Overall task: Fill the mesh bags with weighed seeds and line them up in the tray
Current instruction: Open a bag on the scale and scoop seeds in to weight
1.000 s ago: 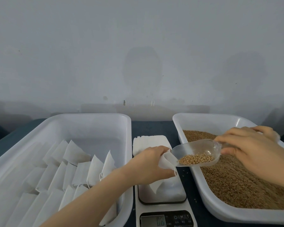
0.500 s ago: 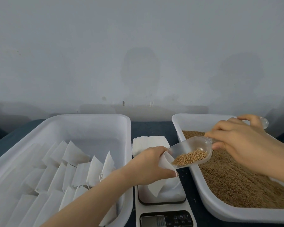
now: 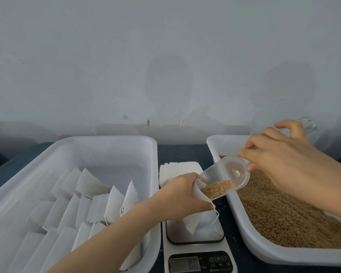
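My left hand [image 3: 182, 195] grips the mouth of a white mesh bag [image 3: 193, 221], whose lower end rests on the white kitchen scale [image 3: 197, 247]. A clear plastic scoop [image 3: 227, 175] is held by its handle in my right hand [image 3: 280, 160] and is tilted down to the left. Its lip sits in the bag's mouth, and brown seeds [image 3: 218, 189] slide toward it. On the left, a white tray [image 3: 114, 146] holds rows of several filled white bags [image 3: 91, 186]. A second white tray [image 3: 244, 215] on the right holds loose brown seeds [image 3: 283, 213].
A stack of flat unfilled white bags [image 3: 177, 170] lies behind the scale, between the two trays. All of it stands on a dark blue table [image 3: 181, 152] against a pale grey wall. A few stray seeds lie on the table beside the scale.
My right hand has lifted the scoop's handle, tipping the scoop from near level to steeply down into the bag. The seeds have slid to its lip. My left hand stays put.
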Demonstrator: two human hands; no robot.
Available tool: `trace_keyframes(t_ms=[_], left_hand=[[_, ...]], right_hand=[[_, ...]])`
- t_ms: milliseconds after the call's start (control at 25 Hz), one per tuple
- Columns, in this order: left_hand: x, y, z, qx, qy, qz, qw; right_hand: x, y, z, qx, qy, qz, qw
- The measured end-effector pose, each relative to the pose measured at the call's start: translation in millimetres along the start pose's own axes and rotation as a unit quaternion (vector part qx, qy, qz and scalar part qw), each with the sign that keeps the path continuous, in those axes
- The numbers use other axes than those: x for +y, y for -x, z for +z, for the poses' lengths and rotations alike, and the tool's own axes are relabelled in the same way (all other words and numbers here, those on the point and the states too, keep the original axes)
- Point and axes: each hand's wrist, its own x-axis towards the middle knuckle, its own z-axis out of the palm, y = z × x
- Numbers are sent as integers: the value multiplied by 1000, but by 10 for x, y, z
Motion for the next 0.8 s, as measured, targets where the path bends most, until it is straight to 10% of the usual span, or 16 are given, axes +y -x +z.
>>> trace_keyframes(t_ms=[800], left_hand=[[-21, 16, -21, 4, -17, -10, 1000]], right_hand=[[182, 143, 145, 56, -33, 41, 997]])
